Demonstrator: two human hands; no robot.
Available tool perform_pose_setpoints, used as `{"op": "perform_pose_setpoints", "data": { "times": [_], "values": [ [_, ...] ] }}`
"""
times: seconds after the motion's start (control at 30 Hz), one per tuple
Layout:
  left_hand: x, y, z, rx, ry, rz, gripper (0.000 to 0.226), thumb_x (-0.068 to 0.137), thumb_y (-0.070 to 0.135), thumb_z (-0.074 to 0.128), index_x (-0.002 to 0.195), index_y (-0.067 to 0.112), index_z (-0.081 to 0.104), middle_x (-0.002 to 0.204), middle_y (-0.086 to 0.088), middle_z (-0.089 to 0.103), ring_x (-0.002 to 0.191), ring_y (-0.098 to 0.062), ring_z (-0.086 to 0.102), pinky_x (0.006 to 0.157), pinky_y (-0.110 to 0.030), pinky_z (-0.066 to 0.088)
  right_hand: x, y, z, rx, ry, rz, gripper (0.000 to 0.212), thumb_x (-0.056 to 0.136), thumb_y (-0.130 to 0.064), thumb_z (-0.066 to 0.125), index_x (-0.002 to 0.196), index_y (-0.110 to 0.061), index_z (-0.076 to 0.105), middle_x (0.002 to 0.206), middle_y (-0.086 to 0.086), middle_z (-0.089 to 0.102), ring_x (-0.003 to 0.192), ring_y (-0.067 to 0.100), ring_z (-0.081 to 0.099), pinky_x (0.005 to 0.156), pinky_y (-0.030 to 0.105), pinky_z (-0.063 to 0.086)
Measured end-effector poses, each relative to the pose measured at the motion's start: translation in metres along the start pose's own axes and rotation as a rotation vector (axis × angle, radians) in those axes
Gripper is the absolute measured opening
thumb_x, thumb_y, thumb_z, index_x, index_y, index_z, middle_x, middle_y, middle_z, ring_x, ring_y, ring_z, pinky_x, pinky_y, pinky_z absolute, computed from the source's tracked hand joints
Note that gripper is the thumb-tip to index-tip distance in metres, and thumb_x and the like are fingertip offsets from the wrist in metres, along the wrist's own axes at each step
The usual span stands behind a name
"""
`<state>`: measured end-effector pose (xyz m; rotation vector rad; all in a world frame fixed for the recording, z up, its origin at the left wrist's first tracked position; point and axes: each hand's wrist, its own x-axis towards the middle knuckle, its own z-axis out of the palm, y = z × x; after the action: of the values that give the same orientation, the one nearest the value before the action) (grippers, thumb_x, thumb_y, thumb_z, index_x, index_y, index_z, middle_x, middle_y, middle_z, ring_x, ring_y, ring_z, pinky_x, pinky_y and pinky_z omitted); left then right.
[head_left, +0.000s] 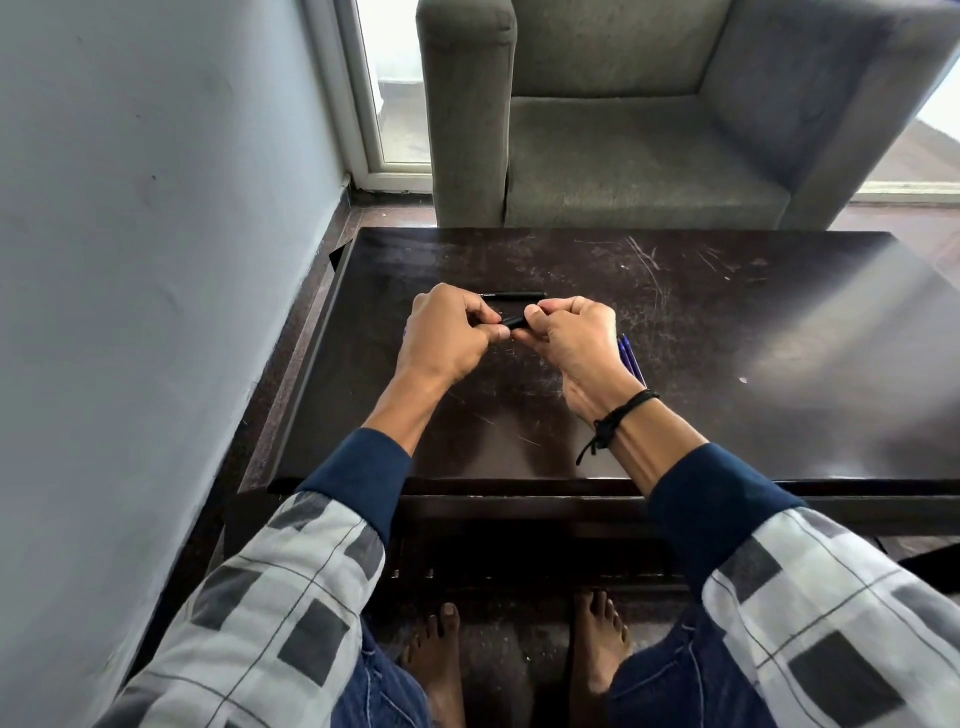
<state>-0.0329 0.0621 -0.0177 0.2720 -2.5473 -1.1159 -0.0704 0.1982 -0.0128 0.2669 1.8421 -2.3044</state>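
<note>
A short black piece (514, 320) sits between both hands, held above the table (727, 312) left of its middle. The left hand (447, 332) pinches one end with curled fingers, and the right hand (576, 343) pinches the other, thumb on top. What the piece is cannot be told.

Just behind the hands a black pen (511, 295) lies flat, parallel to the far edge. Blue pens (631, 358) lie close by the right hand, partly hidden by it. A black cord (618, 415) circles the right wrist.

The dark, scratched tabletop spreads wide to the right. Its left edge is near the left hand, close to a grey wall (156, 208). Beyond the far edge stands a grey armchair (623, 145), with a glass door (389, 93) beside it.
</note>
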Motion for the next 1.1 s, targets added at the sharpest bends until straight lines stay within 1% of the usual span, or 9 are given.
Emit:
{"op": "perform_pose_setpoints", "data": {
  "times": [0.2,0.4,0.5,0.6,0.8,0.87,0.97,1.03,1.1],
  "values": [
    [0.001,0.0,-0.002,0.01,-0.039,0.009,0.016,0.076,0.024,0.086,0.089,0.017,0.081,0.082,0.002,0.076,0.074,-0.011,0.071,0.08,-0.039,0.06,0.001,-0.001,-0.001,0.002,-0.004,0.026,0.012,0.091,0.006,0.066,0.089,-0.002,0.056,0.091,0.017,0.064,0.076,0.024,0.072,0.065,0.025,0.061],
    [0.009,0.005,-0.015,0.067,-0.112,0.035,0.024,0.075,0.037,0.085,0.095,0.025,0.079,0.081,0.007,0.074,0.078,-0.008,0.07,0.08,-0.03,0.057,0.009,-0.016,-0.004,0.03,0.014,0.063,0.009,0.093,0.005,0.064,0.096,0.001,0.058,0.092,0.017,0.065,0.067,0.021,0.071,0.073,0.03,0.063],
    [0.015,-0.011,-0.026,0.168,-0.148,-0.015,0.023,0.079,0.037,0.082,0.099,0.027,0.079,0.085,0.005,0.075,0.082,-0.011,0.069,0.082,-0.03,0.054,0.018,-0.019,-0.012,0.076,0.101,0.067,0.017,0.091,0.008,0.066,0.107,0.008,0.06,0.102,0.019,0.066,0.076,0.024,0.073,0.071,0.028,0.063],
    [0.021,-0.023,-0.033,0.119,-0.126,-0.044,0.018,0.084,0.027,0.079,0.102,0.024,0.079,0.086,0.003,0.077,0.08,-0.012,0.069,0.088,-0.036,0.057,0.024,-0.023,-0.016,0.135,0.148,0.064,0.026,0.086,0.011,0.07,0.11,0.013,0.061,0.112,0.021,0.066,0.09,0.029,0.075,0.068,0.024,0.061],
    [0.035,-0.038,-0.028,0.037,0.058,-0.104,0.019,0.084,0.022,0.078,0.103,0.026,0.08,0.092,0.002,0.07,0.097,-0.019,0.068,0.095,-0.04,0.054,0.031,-0.018,-0.002,0.065,0.137,0.025,0.008,0.084,0.009,0.073,0.087,0.006,0.066,0.096,0.017,0.069,0.085,0.026,0.075,0.077,0.03,0.063],
    [0.042,-0.041,-0.025,0.055,0.055,-0.12,0.021,0.085,0.021,0.078,0.105,0.023,0.08,0.088,0.004,0.065,0.098,-0.021,0.067,0.095,-0.037,0.052,0.041,-0.014,0.001,0.028,0.146,0.027,0.006,0.085,0.011,0.07,0.085,0.005,0.068,0.088,0.014,0.069,0.076,0.02,0.073,0.077,0.03,0.063],
    [0.054,-0.046,-0.017,0.104,0.03,-0.139,0.023,0.088,0.019,0.075,0.111,0.02,0.078,0.101,-0.005,0.071,0.101,-0.023,0.067,0.096,-0.032,0.05,0.057,-0.008,0.003,-0.081,0.049,0.051,0.015,0.089,0.01,0.059,0.085,-0.003,0.064,0.083,0.007,0.063,0.074,0.015,0.065,0.083,0.031,0.061],
    [0.06,-0.049,-0.011,0.116,0.034,-0.168,0.025,0.089,0.017,0.073,0.114,0.017,0.077,0.11,-0.007,0.073,0.105,-0.022,0.067,0.096,-0.028,0.048,0.064,-0.003,0.004,-0.209,-0.014,0.07,0.018,0.09,0.003,0.06,0.081,-0.012,0.06,0.084,0.004,0.061,0.076,0.014,0.063,0.086,0.034,0.058],
    [0.065,-0.052,-0.005,0.112,0.055,-0.207,0.026,0.09,0.015,0.072,0.115,0.016,0.076,0.114,-0.007,0.073,0.108,-0.021,0.067,0.096,-0.025,0.046,0.071,0.001,0.006,-0.244,0.013,0.103,0.009,0.089,-0.003,0.066,0.086,-0.01,0.063,0.084,0.003,0.062,0.074,0.012,0.062,0.088,0.034,0.057]
  ]
}}
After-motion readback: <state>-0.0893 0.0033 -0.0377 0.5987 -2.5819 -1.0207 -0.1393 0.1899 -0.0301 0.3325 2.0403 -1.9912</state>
